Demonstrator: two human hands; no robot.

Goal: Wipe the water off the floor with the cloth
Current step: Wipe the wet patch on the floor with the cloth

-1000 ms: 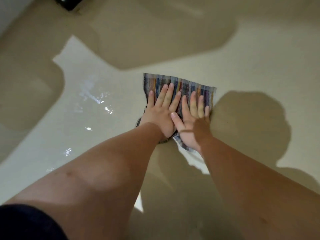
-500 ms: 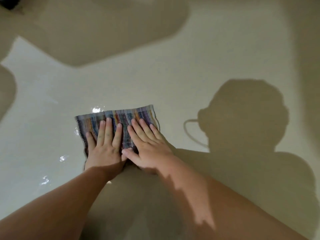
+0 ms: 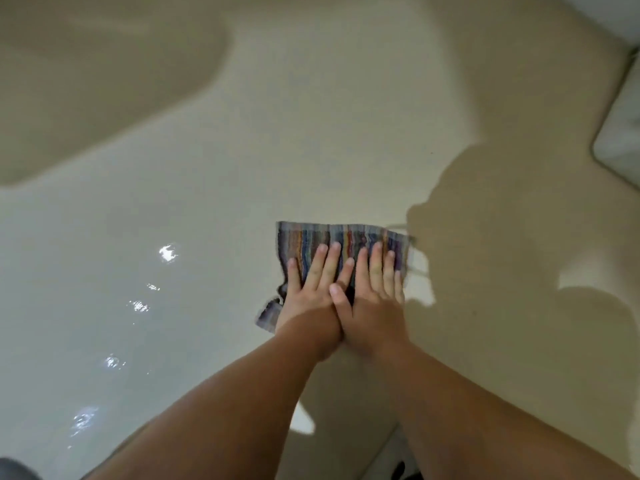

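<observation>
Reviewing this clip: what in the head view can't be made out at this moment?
- Near part of the striped cloth: covered by the left hand and right hand pressed flat on it.
- Floor under the cloth: hidden, so wet or dry there is unknown.
- Pale object at right: cut off by the frame edge, unidentifiable.
- Water glints: puddle outline unclear on the floor.

Both hands flat, fingers spread: left hand [image 3: 308, 299], right hand [image 3: 375, 306].

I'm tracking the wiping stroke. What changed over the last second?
Both hands, left hand and right hand, slid the striped cloth left to the wet glints, then back right. Unchanged: palms flat on the cloth, nothing let go; water still shines on the floor.
</observation>
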